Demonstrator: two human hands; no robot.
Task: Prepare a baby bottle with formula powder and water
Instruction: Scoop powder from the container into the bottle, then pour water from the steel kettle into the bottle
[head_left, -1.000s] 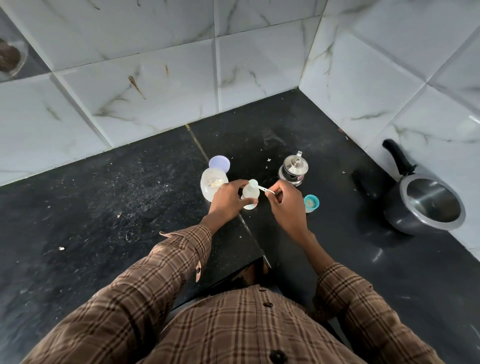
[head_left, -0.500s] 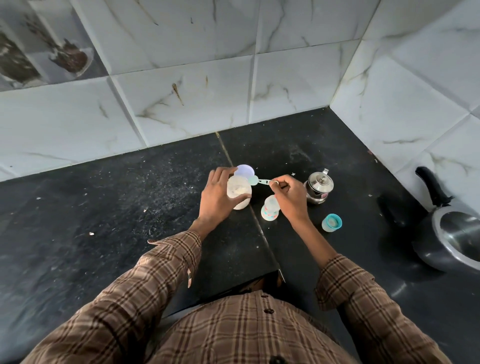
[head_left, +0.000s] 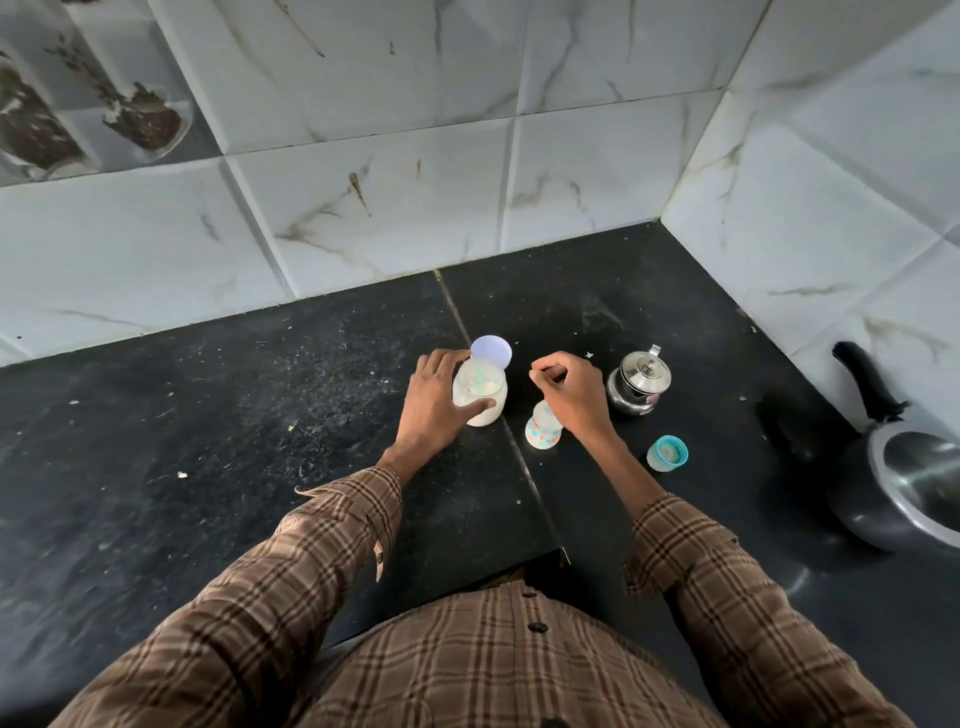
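On the dark worktop (head_left: 208, 467) the baby bottle (head_left: 543, 434) is standing upright just under my right hand (head_left: 569, 395), which is curling closed, perhaps around a scoop, while my left hand (head_left: 434, 402) is grasping the open powder jar (head_left: 480, 392) before its lid (head_left: 491, 352).

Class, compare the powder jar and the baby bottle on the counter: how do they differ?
The powder jar is wider and plain white; the baby bottle is slimmer with coloured print. The left hand grips the jar; the right hand only hovers above the bottle. Both stand upright, uncapped.
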